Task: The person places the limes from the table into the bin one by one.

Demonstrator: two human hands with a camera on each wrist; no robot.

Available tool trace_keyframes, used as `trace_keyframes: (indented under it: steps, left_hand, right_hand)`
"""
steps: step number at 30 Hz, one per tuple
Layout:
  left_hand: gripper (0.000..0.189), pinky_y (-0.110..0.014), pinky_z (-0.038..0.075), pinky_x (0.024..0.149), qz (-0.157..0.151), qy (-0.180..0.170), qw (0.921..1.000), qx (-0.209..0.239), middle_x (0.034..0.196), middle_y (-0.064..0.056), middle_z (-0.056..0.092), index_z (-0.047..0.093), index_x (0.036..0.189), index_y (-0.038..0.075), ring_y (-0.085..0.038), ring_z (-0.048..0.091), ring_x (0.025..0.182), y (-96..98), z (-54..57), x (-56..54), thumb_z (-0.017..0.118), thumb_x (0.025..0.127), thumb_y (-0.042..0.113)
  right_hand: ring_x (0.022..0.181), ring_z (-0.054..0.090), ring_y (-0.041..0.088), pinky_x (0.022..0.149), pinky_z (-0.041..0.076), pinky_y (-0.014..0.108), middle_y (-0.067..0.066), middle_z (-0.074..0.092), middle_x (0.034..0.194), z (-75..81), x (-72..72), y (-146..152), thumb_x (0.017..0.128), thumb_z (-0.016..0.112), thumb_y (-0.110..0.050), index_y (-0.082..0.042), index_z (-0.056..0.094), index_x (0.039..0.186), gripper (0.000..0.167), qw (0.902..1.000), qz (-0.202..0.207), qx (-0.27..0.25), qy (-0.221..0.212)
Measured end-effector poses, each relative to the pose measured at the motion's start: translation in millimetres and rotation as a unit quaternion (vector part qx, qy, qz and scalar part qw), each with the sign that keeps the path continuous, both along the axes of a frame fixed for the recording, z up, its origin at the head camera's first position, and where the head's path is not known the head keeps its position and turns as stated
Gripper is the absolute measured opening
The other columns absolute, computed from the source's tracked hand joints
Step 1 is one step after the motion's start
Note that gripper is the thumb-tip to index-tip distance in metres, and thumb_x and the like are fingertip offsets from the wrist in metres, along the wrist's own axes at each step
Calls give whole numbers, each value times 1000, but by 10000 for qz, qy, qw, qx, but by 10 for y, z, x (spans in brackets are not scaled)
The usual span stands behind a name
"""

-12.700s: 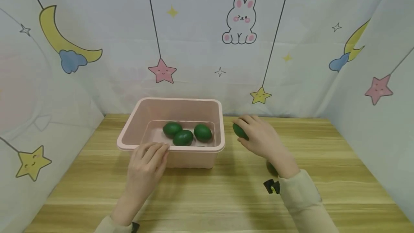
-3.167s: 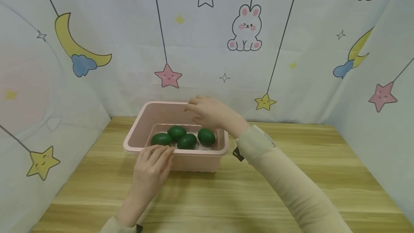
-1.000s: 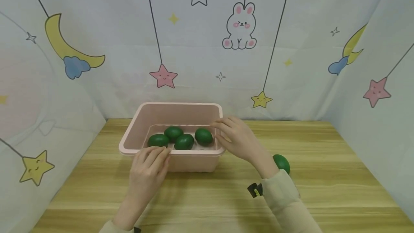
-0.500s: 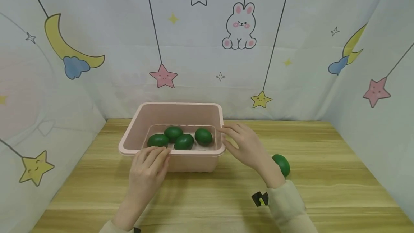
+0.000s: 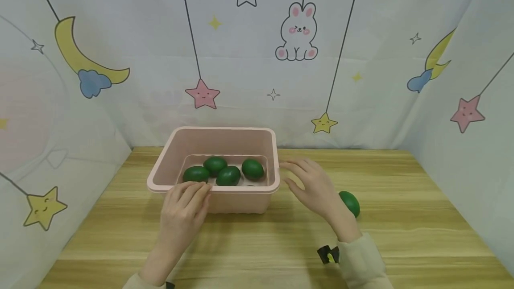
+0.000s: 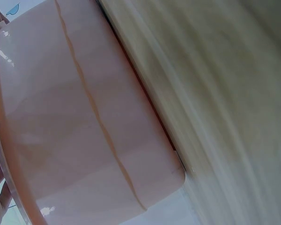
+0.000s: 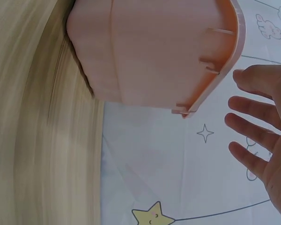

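A pink plastic bin (image 5: 237, 202) stands on the table in the head view, with several dark green, smooth, avocado-like fruits (image 5: 228, 176) on its floor. My left hand (image 5: 182, 208) grips the bin's front rim, its fingers bent over the edge; the left wrist view has only parts of them at its left side. Just off the bin's right side, my right hand (image 5: 311, 186) holds nothing, with fingers spread and loosely bent. Another green fruit (image 5: 350, 204) lies on the table behind my right wrist, partly covered by it.
The wooden table (image 5: 401, 217) runs under everything. White cloth (image 5: 249, 57) printed with stars, moons and a rabbit hangs behind and on both sides. The bin's tall front wall hides the nearest part of its floor.
A fruit gripped by my right hand earliest is no longer there, and one more lies at the bin's left. My right hand has since drawn back rightward off the bin's right rim. My left stays put.
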State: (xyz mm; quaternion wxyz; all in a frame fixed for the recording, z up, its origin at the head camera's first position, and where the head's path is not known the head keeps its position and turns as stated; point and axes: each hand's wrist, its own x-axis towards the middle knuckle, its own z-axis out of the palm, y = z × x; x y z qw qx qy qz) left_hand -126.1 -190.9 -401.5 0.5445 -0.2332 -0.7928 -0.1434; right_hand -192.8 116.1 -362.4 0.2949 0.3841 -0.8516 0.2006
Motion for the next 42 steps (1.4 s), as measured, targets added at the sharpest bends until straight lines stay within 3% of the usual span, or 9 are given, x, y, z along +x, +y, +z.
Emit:
trace_keyframes:
  steps: [6,16,42]
  left_hand:
    - [27,-42,46,76,29,-10,10000,-1,91,-10,72,73,97,3,-32,61,89,4,-3,3,52,98,20]
    - [26,-43,46,77,16,-4,10000,-9,91,-10,72,73,97,3,-32,61,89,2,-1,-1,53,98,20]
    - [26,-42,46,76,18,61,10000,-3,91,-11,72,73,96,3,-32,62,88,-1,-3,-11,53,98,20]
  right_hand:
    - [115,59,23,96,51,40,5,65,122,-43,55,127,83,73,-12,-13,62,124,42,9995,-200,-79,-224]
    - [112,60,27,94,51,44,8,65,120,-141,96,281,81,75,-12,-13,63,122,42,9980,-573,-212,-141]
    - [107,60,29,89,51,45,10,65,117,-327,175,603,78,78,-10,-7,65,118,43,9914,-1167,-392,-434]
